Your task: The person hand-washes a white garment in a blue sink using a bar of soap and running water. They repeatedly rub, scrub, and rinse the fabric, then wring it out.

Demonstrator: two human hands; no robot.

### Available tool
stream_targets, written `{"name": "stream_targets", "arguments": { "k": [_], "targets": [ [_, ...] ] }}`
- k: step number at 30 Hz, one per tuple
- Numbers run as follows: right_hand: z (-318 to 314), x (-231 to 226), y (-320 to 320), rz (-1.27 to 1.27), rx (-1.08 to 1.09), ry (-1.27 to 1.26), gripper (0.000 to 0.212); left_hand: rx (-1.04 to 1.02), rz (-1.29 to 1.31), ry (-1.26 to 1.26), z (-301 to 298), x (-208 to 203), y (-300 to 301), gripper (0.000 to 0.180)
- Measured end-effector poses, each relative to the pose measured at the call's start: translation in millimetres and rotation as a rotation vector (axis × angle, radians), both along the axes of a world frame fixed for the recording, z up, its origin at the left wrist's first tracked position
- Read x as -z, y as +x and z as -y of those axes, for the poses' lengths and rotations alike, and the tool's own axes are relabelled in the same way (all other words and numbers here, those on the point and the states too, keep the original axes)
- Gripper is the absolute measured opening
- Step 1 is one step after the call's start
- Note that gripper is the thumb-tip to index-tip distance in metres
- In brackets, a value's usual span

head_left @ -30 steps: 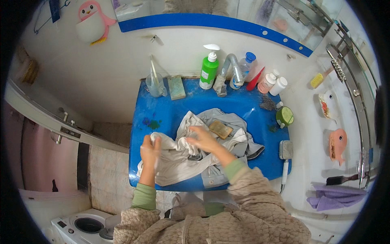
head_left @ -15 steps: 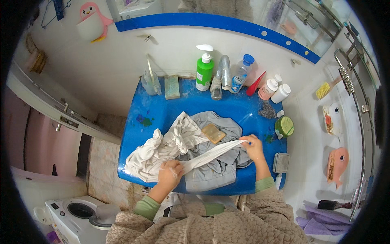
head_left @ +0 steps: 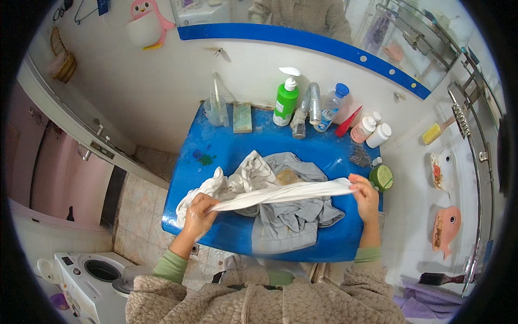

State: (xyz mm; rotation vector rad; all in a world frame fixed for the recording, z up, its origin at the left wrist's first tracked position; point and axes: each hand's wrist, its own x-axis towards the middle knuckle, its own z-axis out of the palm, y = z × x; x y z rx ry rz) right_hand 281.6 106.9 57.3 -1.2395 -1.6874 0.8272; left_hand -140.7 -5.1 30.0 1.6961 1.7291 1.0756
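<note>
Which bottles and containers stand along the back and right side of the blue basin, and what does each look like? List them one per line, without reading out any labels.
Green pump bottle: back edge, centre, white pump head.
Clear bottle: right of it, blue cap, leaning.
Pink bottle: back right, white cap.
White bottle: beside the pink one.
Green round jar: right rim of the blue basin.

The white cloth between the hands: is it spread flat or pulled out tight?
Pulled tight. The white cloth runs as a narrow, rolled band from the left hand to the right hand, above the blue basin.
</note>
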Motion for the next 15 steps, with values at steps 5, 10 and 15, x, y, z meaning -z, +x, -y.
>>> {"name": "stream_targets", "arguments": {
  "k": [5,10,15],
  "targets": [
    [63.2,43.3,20.0,0.345,-0.279,-0.261,0.011,0.347,-0.314,0.026,46.0,30.0,-15.3,0.025],
    [80.3,51.9,15.2,0.367,-0.078,-0.353,0.01,0.28,-0.436,0.119,74.8,45.6,-12.4,0.041],
    [63.7,71.4,1.6,0.63,0.153,-0.45,0.029,0.191,-0.431,0.114,81.6,35.9,-21.8,0.039]
  ]
}}
